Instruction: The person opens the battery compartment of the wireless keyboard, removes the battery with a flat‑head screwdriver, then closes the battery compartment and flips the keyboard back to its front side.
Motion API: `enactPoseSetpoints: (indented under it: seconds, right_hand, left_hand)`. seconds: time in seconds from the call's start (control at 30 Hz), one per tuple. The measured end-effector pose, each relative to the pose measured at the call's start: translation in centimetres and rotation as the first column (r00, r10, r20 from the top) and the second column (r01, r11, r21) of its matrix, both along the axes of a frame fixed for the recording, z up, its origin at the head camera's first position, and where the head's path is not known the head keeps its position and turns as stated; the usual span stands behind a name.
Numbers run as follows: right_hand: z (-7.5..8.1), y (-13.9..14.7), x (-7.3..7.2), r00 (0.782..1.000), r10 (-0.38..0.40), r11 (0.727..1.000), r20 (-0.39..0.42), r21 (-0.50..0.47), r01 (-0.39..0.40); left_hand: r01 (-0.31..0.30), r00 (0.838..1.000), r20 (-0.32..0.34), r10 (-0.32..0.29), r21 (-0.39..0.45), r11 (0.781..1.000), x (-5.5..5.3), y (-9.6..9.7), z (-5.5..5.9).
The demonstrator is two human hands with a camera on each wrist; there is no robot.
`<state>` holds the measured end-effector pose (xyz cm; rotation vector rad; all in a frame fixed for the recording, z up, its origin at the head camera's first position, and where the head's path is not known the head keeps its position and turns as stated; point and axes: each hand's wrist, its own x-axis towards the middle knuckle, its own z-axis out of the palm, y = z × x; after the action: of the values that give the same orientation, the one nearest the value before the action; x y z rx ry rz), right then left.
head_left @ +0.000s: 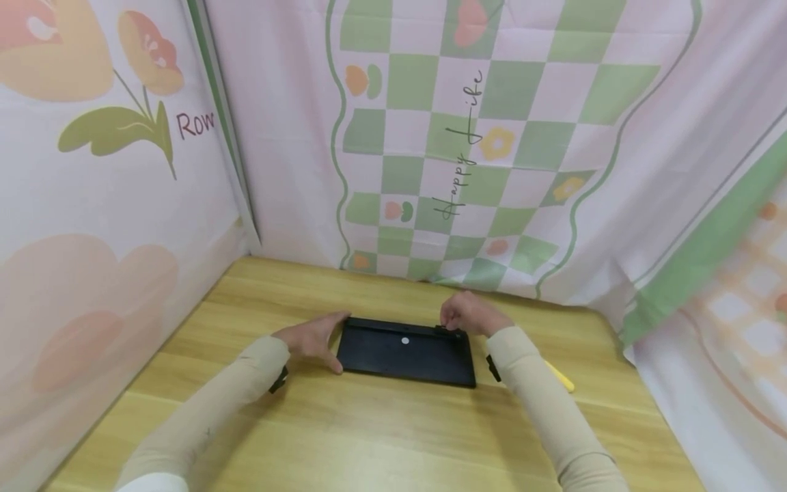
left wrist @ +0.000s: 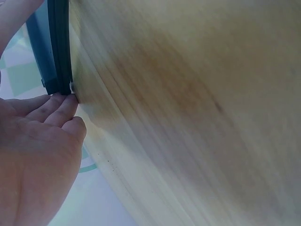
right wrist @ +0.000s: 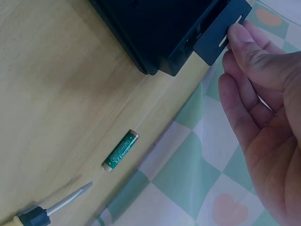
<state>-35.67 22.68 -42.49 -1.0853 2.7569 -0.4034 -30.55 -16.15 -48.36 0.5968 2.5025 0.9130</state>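
A black keyboard [head_left: 399,359] lies underside up on the table, with a raised ridge along its far edge and a round white sticker. My left hand [head_left: 313,339] holds its left end, thumb at the near corner and fingers at the far one. In the left wrist view, fingertips touch the end of the ridge. At the far right corner my right hand [head_left: 472,314] pinches a small black cover [right wrist: 216,40] with slots between thumb and fingers. The cover sits right at the ridge's end in the right wrist view.
A green battery [right wrist: 121,150] lies on the table beyond the keyboard's right end. Near it is a screwdriver [right wrist: 69,197]; its yellow handle [head_left: 559,376] shows beside my right sleeve. Patterned curtains [head_left: 406,137] hang along the table's back and sides.
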Motion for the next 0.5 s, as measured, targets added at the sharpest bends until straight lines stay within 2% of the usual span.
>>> enactPoseSetpoints:
  seconds: [0.17, 0.5]
  right_hand:
    - [-0.7, 0.1, -0.2, 1.0, 0.015, 1.0, -0.021, 0.008, -0.015]
    - [-1.3, 0.2, -0.6, 1.0, 0.009, 1.0, 0.013, -0.002, -0.009]
  left_hand:
    - [0.001, 1.0, 0.001, -0.001, -0.011, 1.0, 0.0, -0.1, -0.1]
    - [0.004, 1.0, 0.022, -0.004, 0.001, 1.0, 0.2, -0.1, 0.6]
